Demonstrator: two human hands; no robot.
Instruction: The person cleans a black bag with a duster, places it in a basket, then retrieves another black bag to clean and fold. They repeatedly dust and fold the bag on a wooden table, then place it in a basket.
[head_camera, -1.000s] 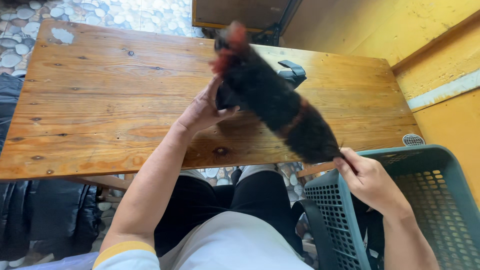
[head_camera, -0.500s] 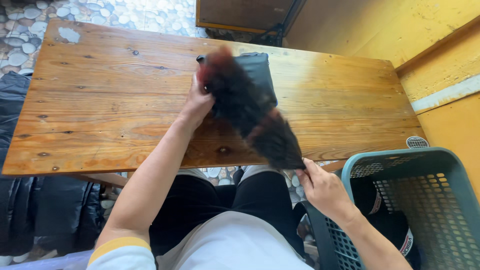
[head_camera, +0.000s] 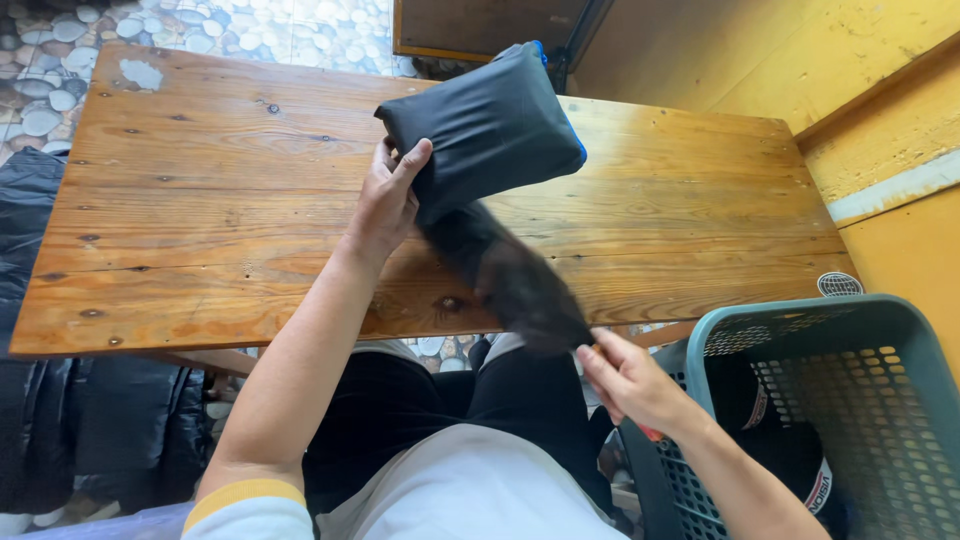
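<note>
Left hand: the left hand is raised over the middle of the worktop, its grip clamped on the near corner of a folded black bundle; the index finger lies up along the bundle's left face and the thumb is tucked behind.
Folded black bundle: a flat, pillow-like packet of dark cloth with a thin blue edge at its far right corner, held tilted above the wood and not resting on it.
Black cloth tail: a long strip of black cloth hangs from under the bundle and runs down and to the right, across the worktop's near edge; it is blurred, so whether it is one piece with the bundle I cannot tell for sure.
Right hand: the right hand sits below the worktop's near edge, its grip pinched together on the lower end of the cloth tail, fingertips closed on it.
Worktop: bare knotted wooden planks lie beneath the bundle and to both sides of it.
Basket: a teal slatted plastic basket stands just beside the right hand, at the worktop's right corner, with dark clothing inside.
Left side: a black padded garment hangs below the worktop's left end.
Wall: a yellow wall closes the right side.
</note>
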